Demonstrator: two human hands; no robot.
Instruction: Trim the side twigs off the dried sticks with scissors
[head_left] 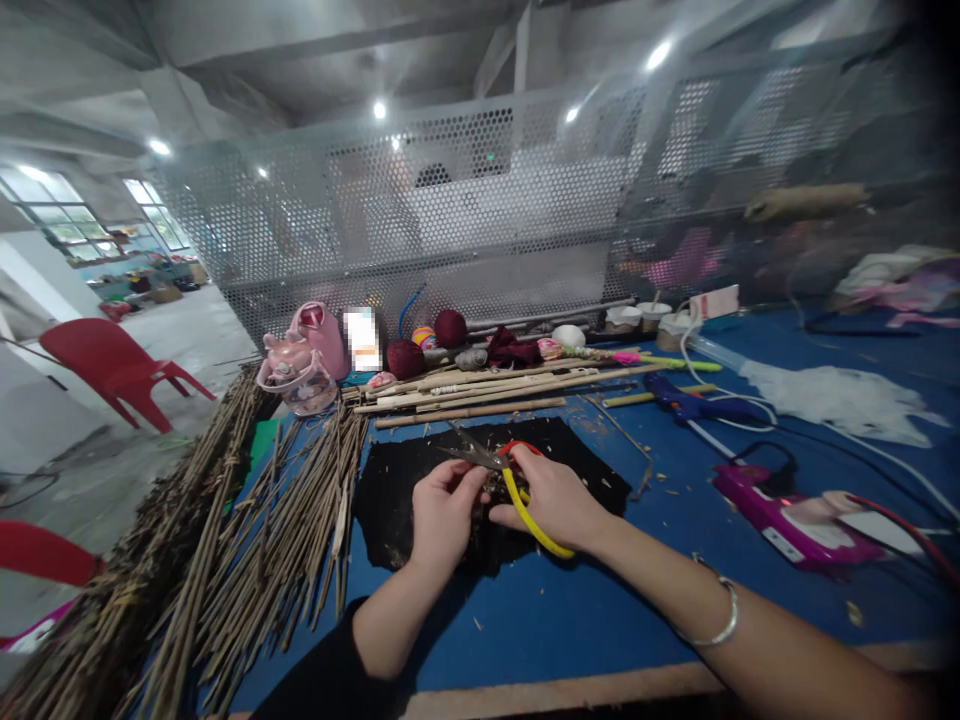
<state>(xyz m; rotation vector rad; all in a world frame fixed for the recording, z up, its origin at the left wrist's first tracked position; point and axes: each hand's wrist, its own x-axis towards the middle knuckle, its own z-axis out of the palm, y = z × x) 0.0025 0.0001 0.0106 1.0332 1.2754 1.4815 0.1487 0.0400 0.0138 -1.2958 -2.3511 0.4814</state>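
Note:
My right hand point(551, 497) holds a pair of scissors point(517, 495) with yellow and red handles. Their grey blades are parted and point left, just above the fingers of my left hand point(444, 512). Those fingers are pinched together, and whatever is between them is too small or hidden to name. Under both hands lies a black cloth point(390, 480) dotted with plant scraps. A small dark heap of dry bits point(499, 488) shows between the hands, partly covered by them.
Thin dry sticks point(300, 530) lie left on the blue table point(600, 620), beside a large stem bundle point(135, 600). Behind the cloth are bamboo sticks point(480, 385) and yarn balls point(450, 328). To the right are a glue gun point(705, 405), purple power strip point(795, 520), cables and plastic bag point(832, 400).

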